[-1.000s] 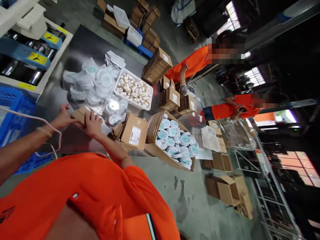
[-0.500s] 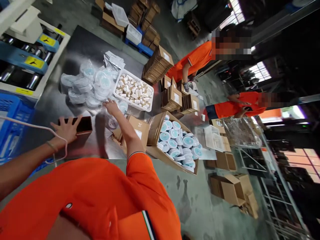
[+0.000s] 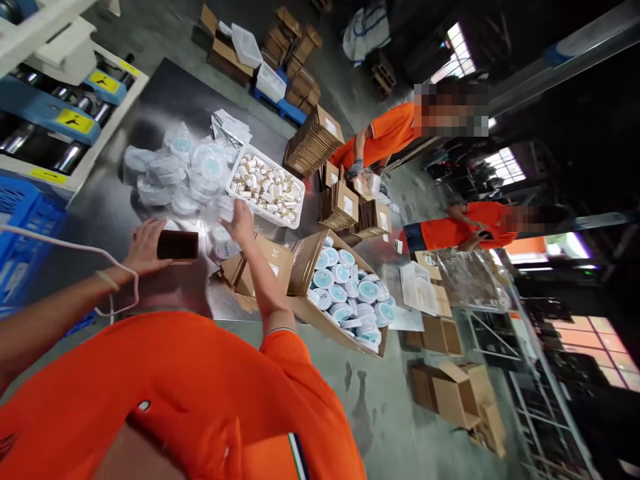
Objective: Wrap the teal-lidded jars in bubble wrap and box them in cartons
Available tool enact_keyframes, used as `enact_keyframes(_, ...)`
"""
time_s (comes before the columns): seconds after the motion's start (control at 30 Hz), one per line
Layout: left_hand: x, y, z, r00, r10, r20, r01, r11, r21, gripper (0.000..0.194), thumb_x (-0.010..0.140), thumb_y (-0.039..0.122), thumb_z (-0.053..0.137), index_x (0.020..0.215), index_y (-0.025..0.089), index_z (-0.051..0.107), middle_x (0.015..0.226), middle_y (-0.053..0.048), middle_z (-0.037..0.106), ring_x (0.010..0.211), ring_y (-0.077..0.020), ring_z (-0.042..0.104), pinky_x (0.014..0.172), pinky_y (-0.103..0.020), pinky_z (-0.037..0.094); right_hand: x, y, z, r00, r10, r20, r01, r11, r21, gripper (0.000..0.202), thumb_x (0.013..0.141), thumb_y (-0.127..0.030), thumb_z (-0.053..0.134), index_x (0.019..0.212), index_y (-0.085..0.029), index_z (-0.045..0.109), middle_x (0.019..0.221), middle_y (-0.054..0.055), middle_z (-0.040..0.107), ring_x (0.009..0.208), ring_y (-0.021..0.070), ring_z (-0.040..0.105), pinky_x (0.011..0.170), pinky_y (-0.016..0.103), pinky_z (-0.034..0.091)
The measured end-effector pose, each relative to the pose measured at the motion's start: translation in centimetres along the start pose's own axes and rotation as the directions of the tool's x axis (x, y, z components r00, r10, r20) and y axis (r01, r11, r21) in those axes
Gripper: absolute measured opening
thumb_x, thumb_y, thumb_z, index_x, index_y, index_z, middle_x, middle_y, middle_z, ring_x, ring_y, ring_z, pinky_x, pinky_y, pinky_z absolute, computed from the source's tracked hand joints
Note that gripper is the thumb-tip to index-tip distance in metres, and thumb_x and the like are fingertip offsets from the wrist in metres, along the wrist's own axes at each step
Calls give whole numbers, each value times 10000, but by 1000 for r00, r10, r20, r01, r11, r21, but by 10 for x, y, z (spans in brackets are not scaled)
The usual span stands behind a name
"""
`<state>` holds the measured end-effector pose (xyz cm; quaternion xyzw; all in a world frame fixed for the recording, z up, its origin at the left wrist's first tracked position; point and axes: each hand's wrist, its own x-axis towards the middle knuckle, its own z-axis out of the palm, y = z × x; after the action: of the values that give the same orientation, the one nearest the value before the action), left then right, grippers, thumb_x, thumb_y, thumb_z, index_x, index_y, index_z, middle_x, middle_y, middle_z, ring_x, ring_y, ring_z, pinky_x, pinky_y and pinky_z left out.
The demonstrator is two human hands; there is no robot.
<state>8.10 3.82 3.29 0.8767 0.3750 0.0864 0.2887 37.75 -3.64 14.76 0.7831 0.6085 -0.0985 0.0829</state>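
Observation:
On the left of the metal table, my left hand (image 3: 146,248) holds the end of a small brown open box (image 3: 178,246), with fingers and thumb on opposite sides. My right hand (image 3: 241,225), fingers bent, is closed on a clear-bagged disc (image 3: 225,208) beside the pile; the grip is partly hidden. Bagged white and pale blue discs (image 3: 173,167) are heaped beyond both hands. A white basket (image 3: 229,189) of small white and gold pieces stands just past my right hand. Near my right forearm, a large carton (image 3: 304,261) holds many loose round discs (image 3: 340,273).
White packets (image 3: 231,127) lie behind the heap. Stacks of flat cartons (image 3: 313,141) stand further along the table, near a person in orange (image 3: 395,127). A second person (image 3: 450,223) stands beyond. At the left are a roller conveyor (image 3: 70,120), a blue crate (image 3: 30,220) and a pale cable (image 3: 65,241).
My left hand has shifted from over the box's opening to its end, and the box has moved right. My right hand has moved slightly right, its fingers now more bent.

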Motion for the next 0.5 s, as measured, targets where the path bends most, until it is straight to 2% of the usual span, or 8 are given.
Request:
enact_keyframes(0.07,8,-1,11,999,10,-43,-13,997,-76,1216,774,435,885,1778,13,343,1753,-341,469,1683,-490,391,1431,-619,301,-28,-29,11,994,-13,-113,17,999,33,601,1184,-416,648,1711,-137,573,1795,253,515,1693,353,482,1344,488,488)
enact_keyframes(0.13,12,-3,20,996,18,-86,-29,992,-126,1318,729,457,914,1793,21,270,1727,-350,487,1632,-493,445,1415,-635,326,-52,-62,29,986,-112,-125,124,988,88,570,1161,-424,696,1684,-209,623,1797,193,556,1693,348,503,1365,514,481)
enact_keyframes(0.2,12,-6,25,994,44,-104,-59,987,-147,1333,718,476,910,1793,48,248,1693,-330,526,1599,-486,477,1386,-646,372,-63,-91,46,980,-193,-50,199,966,164,558,1160,-456,718,1656,-212,641,1764,177,606,1616,335,594,1304,484,546)
enact_keyframes(0.3,7,-9,28,988,126,-88,-138,979,-148,1111,744,471,850,1698,88,428,1631,-305,592,1585,-476,509,1393,-642,367,-50,-118,55,969,-219,115,177,939,295,696,1105,-525,825,1627,-103,642,1617,225,713,1423,332,738,1148,402,636)
enact_keyframes(0.37,5,-9,26,984,173,-46,-177,977,-121,899,799,462,777,1598,119,550,1609,-297,627,1575,-470,538,1421,-670,297,-30,-122,48,923,-261,284,139,912,387,699,1020,-486,944,1537,-73,717,1454,202,808,1229,292,817,1017,322,658)
enact_keyframes(0.43,6,-6,21,979,202,25,-199,976,-94,757,859,442,705,1549,143,614,1555,-269,690,1497,-452,624,1431,-716,222,-8,-112,30,845,-343,411,131,877,462,524,932,-365,1032,1338,-98,835,1241,114,885,1024,226,834,899,244,638)
enact_keyframes(0.47,7,-4,17,975,211,70,-205,976,-79,712,886,421,677,1545,152,637,1522,-252,723,1441,-443,669,1429,-743,190,4,-101,19,832,-359,423,128,866,483,416,893,-307,1055,1216,-115,875,1112,60,898,931,196,820,849,215,617)
enact_keyframes(0.5,10,-1,14,968,219,119,-213,975,-61,677,914,397,656,1550,163,660,1501,-237,746,1397,-436,701,1423,-771,157,16,-86,7,860,-334,386,118,865,487,321,865,-257,1063,1103,-126,892,991,14,888,859,172,798,812,194,591)
